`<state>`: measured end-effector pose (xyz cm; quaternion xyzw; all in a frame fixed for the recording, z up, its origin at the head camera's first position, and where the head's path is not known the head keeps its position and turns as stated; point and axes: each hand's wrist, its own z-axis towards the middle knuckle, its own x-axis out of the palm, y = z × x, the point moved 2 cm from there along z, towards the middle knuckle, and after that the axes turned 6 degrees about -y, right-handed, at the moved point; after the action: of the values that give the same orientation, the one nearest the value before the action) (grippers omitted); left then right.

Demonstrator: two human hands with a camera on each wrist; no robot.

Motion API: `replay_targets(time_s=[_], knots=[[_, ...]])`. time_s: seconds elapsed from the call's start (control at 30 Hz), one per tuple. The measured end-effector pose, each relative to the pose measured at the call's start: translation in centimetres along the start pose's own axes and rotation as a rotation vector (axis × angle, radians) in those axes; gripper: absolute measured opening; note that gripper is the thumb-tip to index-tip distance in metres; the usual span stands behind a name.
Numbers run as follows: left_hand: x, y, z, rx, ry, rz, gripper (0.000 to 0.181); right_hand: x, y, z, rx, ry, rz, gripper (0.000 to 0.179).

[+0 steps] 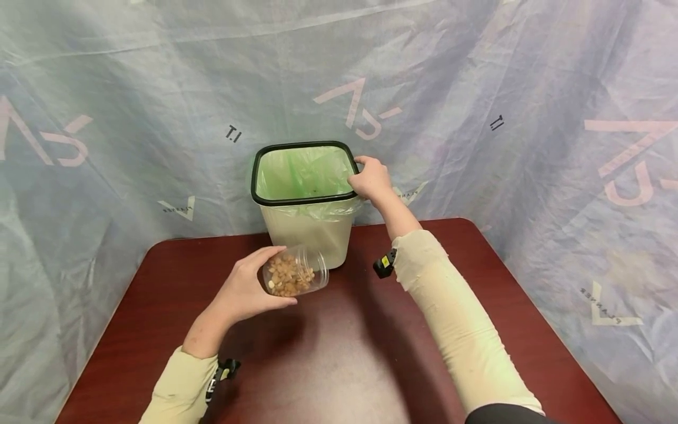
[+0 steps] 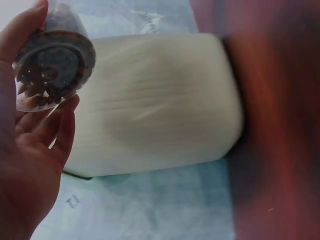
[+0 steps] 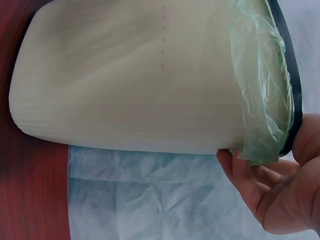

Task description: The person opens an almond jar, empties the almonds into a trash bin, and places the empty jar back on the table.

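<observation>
My left hand (image 1: 246, 288) grips a clear plastic jar (image 1: 294, 273) holding small brown pieces that look like nuts or dried fruit. The jar is tilted, its threaded mouth facing right, in front of the lower part of a cream trash bin (image 1: 312, 232). In the left wrist view the base of the jar (image 2: 55, 65) shows between thumb and fingers. At the bin's right edge, my right hand (image 1: 372, 178) grips the black rim (image 1: 303, 201), thumb over it and fingers outside. A green translucent bag (image 1: 288, 171) lines the bin and folds over the outside.
The bin stands at the back of a dark red wooden table (image 1: 328, 347). A pale printed sheet (image 1: 185, 88) hangs behind and along both sides. Each forearm wears a cream sleeve and a small black wrist device (image 1: 384, 264).
</observation>
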<state>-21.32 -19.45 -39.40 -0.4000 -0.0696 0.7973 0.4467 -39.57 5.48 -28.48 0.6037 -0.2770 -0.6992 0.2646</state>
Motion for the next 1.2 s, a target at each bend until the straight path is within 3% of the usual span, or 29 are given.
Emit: replay_targets(time_s=[0.43, 0.6, 0.77, 1.0, 1.2], knots=[[-5.7, -0.9, 7.4, 0.111, -0.038, 0.075, 0.097, 0.0, -0.2, 0.0, -0.011, -0.018, -0.046, 0.063], [-7.6, -0.7, 10.7, 0.060, -0.019, 0.140, 0.096, 0.0, 0.0, 0.0, -0.031, -0.021, -0.052, 0.064], [-8.7, -0.2, 13.8, -0.031, 0.061, 0.185, 0.096, 0.1, 0.2, 0.0, -0.024, -0.025, -0.052, 0.063], [-9.0, 0.9, 17.5, -0.115, 0.169, 0.240, 0.100, 0.2, 0.3, -0.1, -0.016, -0.032, -0.040, 0.063], [-8.9, 2.1, 19.4, -0.160, 0.247, 0.290, 0.102, 0.1, 0.6, 0.0, -0.022, -0.025, -0.064, 0.064]])
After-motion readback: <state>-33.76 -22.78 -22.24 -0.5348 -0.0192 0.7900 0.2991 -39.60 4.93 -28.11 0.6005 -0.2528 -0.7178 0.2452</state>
